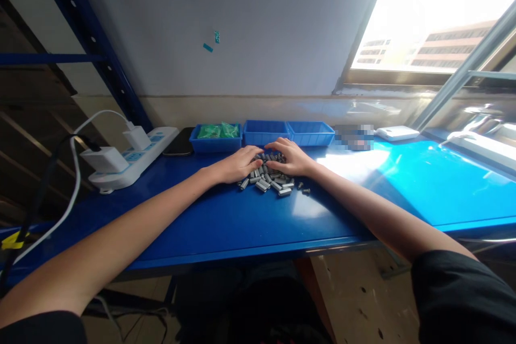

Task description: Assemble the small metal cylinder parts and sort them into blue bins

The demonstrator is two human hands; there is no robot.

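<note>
A pile of short silver metal spacers [263, 185] lies on the blue tabletop [226, 226]. My left hand [238, 165] curves around the pile's left side, its thumb apart from the fingers. From the right, my right hand [295, 159] cups the opposite side, fingers bent over the top and thumb reaching inward. Both hands touch or nearly touch the pieces, and neither visibly grips one. Several spacers spread toward the front edge. A couple of small screws [306, 191] sit just right of the pile. The back of the pile is partly hidden by my fingers.
Behind the hands stand a blue bin [215, 145] with green packets [217, 130] and two more blue bins [266, 131]. At left are a white power strip [151, 150] with plugged chargers and a dark phone-like slab [178, 142]. A white box [397, 133] lies back right.
</note>
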